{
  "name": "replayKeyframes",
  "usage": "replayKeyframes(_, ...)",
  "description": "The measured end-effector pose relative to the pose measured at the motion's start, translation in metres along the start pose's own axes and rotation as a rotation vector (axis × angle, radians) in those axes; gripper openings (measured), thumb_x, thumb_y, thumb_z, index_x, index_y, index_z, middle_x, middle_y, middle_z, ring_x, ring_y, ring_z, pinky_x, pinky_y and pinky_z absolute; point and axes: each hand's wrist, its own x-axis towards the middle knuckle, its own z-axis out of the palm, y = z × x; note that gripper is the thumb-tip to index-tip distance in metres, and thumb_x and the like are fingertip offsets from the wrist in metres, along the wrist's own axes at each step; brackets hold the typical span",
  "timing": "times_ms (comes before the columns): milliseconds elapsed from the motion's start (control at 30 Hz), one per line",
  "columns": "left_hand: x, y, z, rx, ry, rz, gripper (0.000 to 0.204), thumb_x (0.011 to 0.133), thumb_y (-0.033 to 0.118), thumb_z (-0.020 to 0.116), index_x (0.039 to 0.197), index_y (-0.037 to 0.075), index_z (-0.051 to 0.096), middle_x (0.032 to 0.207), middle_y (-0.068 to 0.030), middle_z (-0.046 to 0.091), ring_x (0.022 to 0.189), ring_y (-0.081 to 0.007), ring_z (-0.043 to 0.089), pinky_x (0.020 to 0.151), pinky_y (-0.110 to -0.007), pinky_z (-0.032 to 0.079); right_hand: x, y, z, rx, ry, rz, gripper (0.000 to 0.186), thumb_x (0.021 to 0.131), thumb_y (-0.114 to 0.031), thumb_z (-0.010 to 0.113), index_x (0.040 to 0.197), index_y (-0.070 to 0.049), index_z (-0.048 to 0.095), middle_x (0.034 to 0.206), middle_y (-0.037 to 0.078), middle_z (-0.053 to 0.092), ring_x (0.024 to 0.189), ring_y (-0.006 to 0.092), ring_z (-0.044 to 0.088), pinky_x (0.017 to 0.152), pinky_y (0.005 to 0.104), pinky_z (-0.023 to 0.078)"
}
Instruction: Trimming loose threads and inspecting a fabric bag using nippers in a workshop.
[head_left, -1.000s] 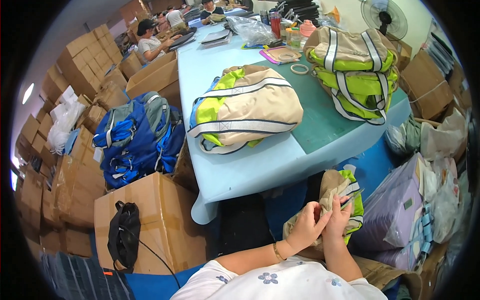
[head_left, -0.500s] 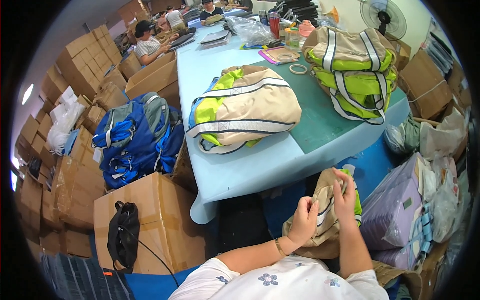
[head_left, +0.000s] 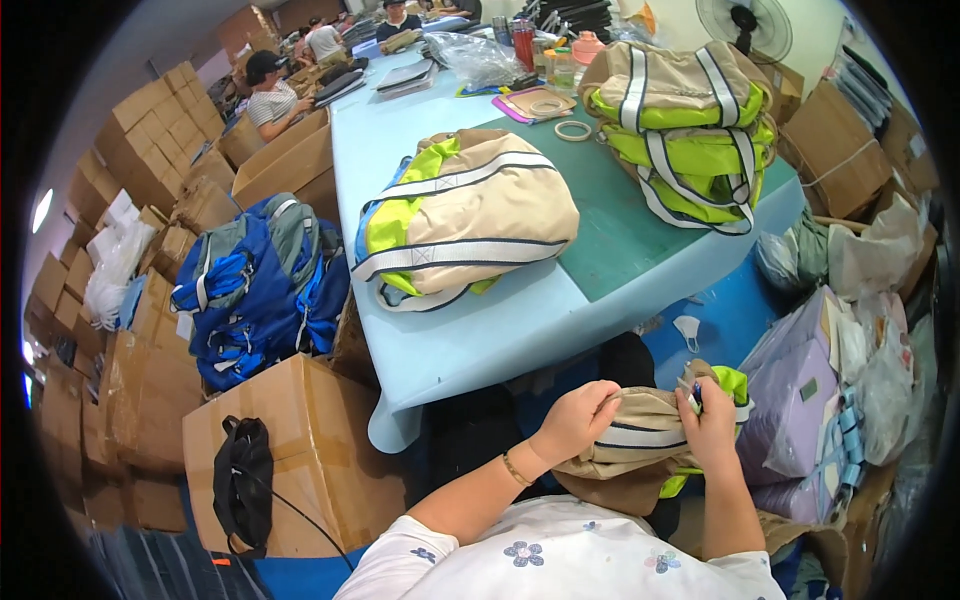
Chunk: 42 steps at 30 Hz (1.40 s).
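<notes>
A beige and lime green duffel bag (head_left: 630,440) with white, dark-edged straps lies bunched on my lap. My left hand (head_left: 580,425) pinches the bag's beige upper edge between thumb and fingers. On the bag's other side, my right hand (head_left: 712,425) is closed around a small metal tool (head_left: 686,380) with a bit of dark blue, which looks like thread snips; the fingers partly cover it. A similar bag (head_left: 490,210) rests on the pale blue table (head_left: 460,340) in front of me, and stacked bags (head_left: 690,90) of the same kind stand at its right end.
A cardboard box (head_left: 300,450) carrying a black pouch (head_left: 243,480) is at my left, below blue backpacks (head_left: 260,290). Wrapped purple goods (head_left: 790,390) crowd my right. Tape rolls (head_left: 572,131) lie on the green mat (head_left: 620,250). Several people sit or stand farther back.
My hands have moved apart, the right one lower and turned inward. The bag's beige edge is now stretched between them. The view has shifted slightly, and a white mask shows on the floor.
</notes>
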Motion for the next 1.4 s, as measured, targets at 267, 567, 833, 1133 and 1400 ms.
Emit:
replayKeyframes(267,-0.004,0.018,0.036,-0.373,0.02,-0.384,0.017,0.098,0.019,0.048,0.099,0.002,0.052,0.081,0.0017,0.05,0.076,-0.0044,0.044,0.068,-0.022,0.041,0.003,-0.001,0.012,0.102,0.216,0.046,0.014,0.086,-0.013,0.062,0.089,-0.001,0.055,0.083,0.014,0.056,0.075,0.0324,0.055,0.066,0.0362,0.043)
replayKeyframes(567,0.007,-0.006,0.043,-0.519,0.149,-0.326,0.017,0.084,0.006,0.068,0.092,0.005,0.053,0.084,0.002,0.057,0.078,-0.0038,0.052,0.07,-0.021,0.045,0.007,0.038,0.062,0.361,0.161,0.056,0.02,0.084,-0.016,0.065,0.082,0.0,0.053,0.079,0.01,0.049,0.076,0.0242,0.048,0.069,0.0324,0.04)
replayKeyframes(833,-0.005,-0.024,0.055,-0.356,0.103,-0.283,0.016,0.085,0.0,0.062,0.091,0.005,0.048,0.081,0.0005,0.055,0.073,-0.0036,0.051,0.065,-0.019,0.043,-0.017,0.046,0.06,0.803,0.017,0.483,0.021,0.092,-0.02,0.059,0.102,-0.002,0.063,0.087,0.001,0.054,0.079,0.0101,0.051,0.072,0.0246,0.041)
replayKeyframes(1133,-0.013,-0.014,0.054,-0.589,0.028,-0.358,0.022,0.085,0.004,0.065,0.098,0.005,0.047,0.087,-0.0002,0.056,0.077,-0.0039,0.052,0.067,-0.019,0.044,-0.035,-0.006,0.019,0.854,-0.058,0.34,0.026,0.095,-0.011,0.052,0.118,-0.001,0.055,0.078,0.001,0.056,0.071,0.0068,0.055,0.065,0.0211,0.044)
replayKeyframes(1400,-0.015,-0.018,0.054,-0.514,0.069,-0.266,0.021,0.087,0.008,0.064,0.1,0.004,0.048,0.085,-0.0001,0.056,0.075,-0.004,0.052,0.066,-0.018,0.044,-0.022,-0.007,0.017,1.018,-0.231,0.406,0.014,0.094,-0.017,0.056,0.098,-0.003,0.055,0.072,0.002,0.059,0.061,0.0065,0.056,0.055,0.0204,0.046)
